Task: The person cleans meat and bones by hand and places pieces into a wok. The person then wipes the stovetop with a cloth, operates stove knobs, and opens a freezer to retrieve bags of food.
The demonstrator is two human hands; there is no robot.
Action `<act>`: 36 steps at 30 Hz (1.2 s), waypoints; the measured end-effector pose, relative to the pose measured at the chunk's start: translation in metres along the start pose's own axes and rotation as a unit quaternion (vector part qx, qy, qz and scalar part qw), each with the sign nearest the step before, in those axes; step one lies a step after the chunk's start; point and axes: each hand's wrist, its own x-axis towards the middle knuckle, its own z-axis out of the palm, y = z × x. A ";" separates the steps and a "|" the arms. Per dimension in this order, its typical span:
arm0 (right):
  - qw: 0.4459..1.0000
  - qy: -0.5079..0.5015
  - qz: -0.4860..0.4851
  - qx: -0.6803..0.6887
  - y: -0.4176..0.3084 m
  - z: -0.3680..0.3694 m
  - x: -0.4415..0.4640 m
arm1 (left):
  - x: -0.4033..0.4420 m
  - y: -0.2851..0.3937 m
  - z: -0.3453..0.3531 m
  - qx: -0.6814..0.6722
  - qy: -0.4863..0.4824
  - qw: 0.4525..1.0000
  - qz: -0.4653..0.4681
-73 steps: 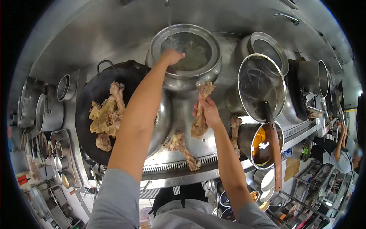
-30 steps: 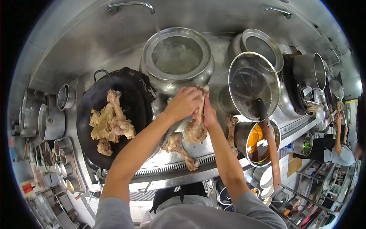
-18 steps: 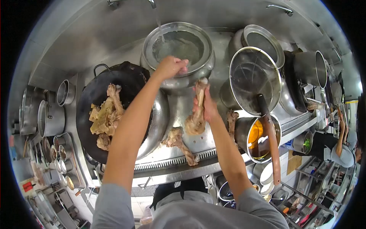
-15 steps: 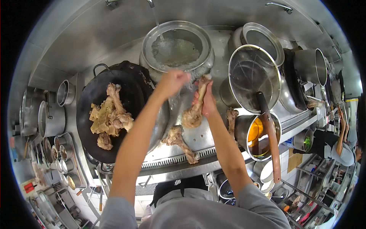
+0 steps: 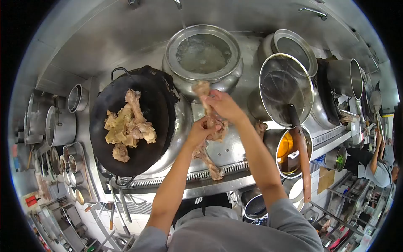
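Observation:
A large meaty bone point(image 5: 201, 89) is held over the steel counter, in front of the round pot of water point(image 5: 172, 69). My right hand point(image 5: 225, 106) grips its shaft near the upper end. Lower down, my left hand point(image 5: 200, 132) is closed around its thick, meaty end. Just below that hand, a second bone point(image 5: 214, 170) lies on the counter, partly hidden. To the left, a black wok point(image 5: 105, 153) contains several cooked bones and meat chunks point(image 5: 133, 126).
Water runs from a tap point(image 5: 178, 5) into the pot. On the right, a wooden-handled strainer point(image 5: 286, 90) rests above a pot of orange liquid point(image 5: 286, 147). Another bone point(image 5: 260, 127) lies beside that pot. A co-worker point(image 5: 375, 168) stands at far right.
My left hand has come down from near the pot onto the bone's meaty end. My right hand now holds the shaft higher up. The whole view has shifted slightly.

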 end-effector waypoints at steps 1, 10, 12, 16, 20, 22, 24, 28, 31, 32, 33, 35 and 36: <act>0.964 -0.064 -0.084 -0.246 -0.013 -0.009 0.007 | -0.005 -0.003 0.004 -0.144 -0.017 0.989 0.005; 0.944 -0.079 0.030 -0.319 0.003 -0.038 0.189 | -0.004 0.011 0.000 -0.263 -0.006 0.959 0.105; 0.940 -0.212 0.100 -0.249 -0.031 -0.045 0.170 | 0.004 0.016 -0.006 -0.236 -0.017 0.965 0.114; 0.849 -0.445 0.183 -0.219 -0.068 -0.038 0.100 | 0.025 0.015 -0.012 -0.180 0.026 0.980 0.087; 0.820 -0.413 0.075 -0.388 -0.042 -0.029 0.035 | 0.034 0.013 0.008 -0.137 0.115 0.974 0.140; 0.896 -0.198 -0.113 -0.381 -0.014 -0.038 0.000 | 0.034 0.007 0.013 -0.096 0.137 0.977 0.135; 0.922 -0.077 -0.068 -0.373 0.023 -0.038 -0.033 | 0.036 0.002 0.020 -0.055 0.158 0.977 0.131; 0.998 -0.017 0.056 0.039 0.082 -0.026 -0.067 | 0.031 -0.004 0.031 -0.095 0.163 0.961 0.203; 0.997 -0.028 0.036 0.061 0.099 -0.023 -0.066 | 0.029 -0.007 0.025 -0.086 0.154 0.962 0.209; 0.996 -0.041 0.030 0.078 0.104 -0.023 -0.067 | 0.028 -0.009 0.025 -0.062 0.164 0.960 0.217; 0.996 -0.040 0.031 0.078 0.103 -0.022 -0.068 | 0.027 -0.008 0.026 -0.061 0.163 0.961 0.216; 0.988 -0.019 0.058 0.145 0.098 -0.019 -0.067 | 0.024 -0.005 0.028 -0.085 0.169 0.955 0.231; 0.988 -0.019 0.057 0.146 0.100 -0.016 -0.066 | 0.024 -0.002 0.028 -0.084 0.169 0.954 0.231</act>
